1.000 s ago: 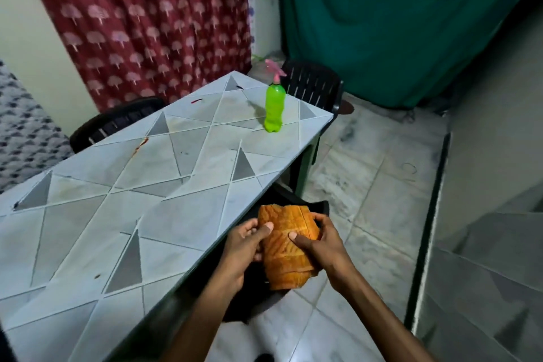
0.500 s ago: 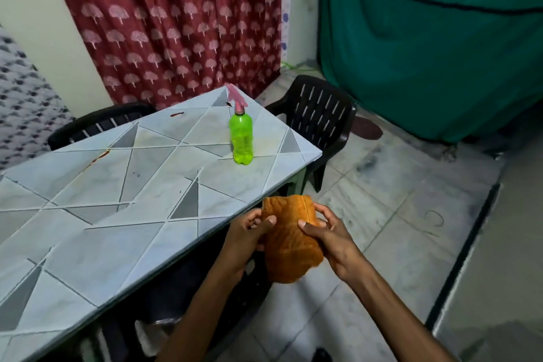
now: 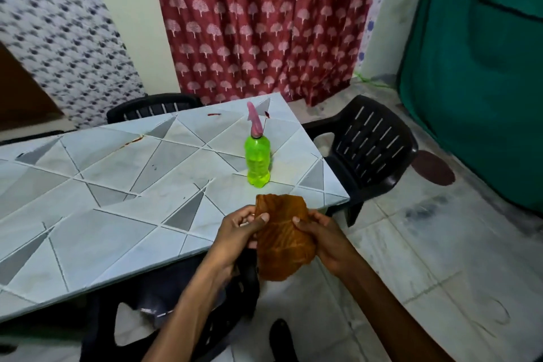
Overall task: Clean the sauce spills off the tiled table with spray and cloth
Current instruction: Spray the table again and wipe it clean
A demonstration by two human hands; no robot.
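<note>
Both hands grip one orange cloth [image 3: 283,239] off the table's near edge: left hand [image 3: 235,233] pinches its left side with thumb on front, right hand [image 3: 324,239] wraps its right side, fingers closed on fabric. Cloth hangs bunched between them, top corner overlapping the tiled table [image 3: 117,185] edge in view, not flat on it

Changed over the last second: camera view swings left and up, so table corner, spray bottle and far stains sit more central now than a second ago. Cloth also looks looser, less neatly folded than before, seems to be getting opened or regripped. Hands stay at the same place by the near edge. My read: person is lining up on the table, wiping not started, no spray applied yet

Spray bottle [image 3: 258,160], green with pink trigger head, stands upright on the table, just beyond the cloth, near the right corner, untouched

Counts: 1 cloth, 1 spray bottle, 1 table. Red sauce marks, 3 clear: one streak [image 3: 214,114] at far edge left of bottle head, one small blot [image 3: 266,114] just right of bottle head, one longer smear [image 3: 133,139] far left of bottle. A few tiny dark specks mid-table, too small to call. Black plastic chairs: one [image 3: 373,153] right of the table, one [image 3: 152,106] behind it, one [image 3: 205,317] under near edge by the arms

Likely next: free one hand for the bottle
</note>
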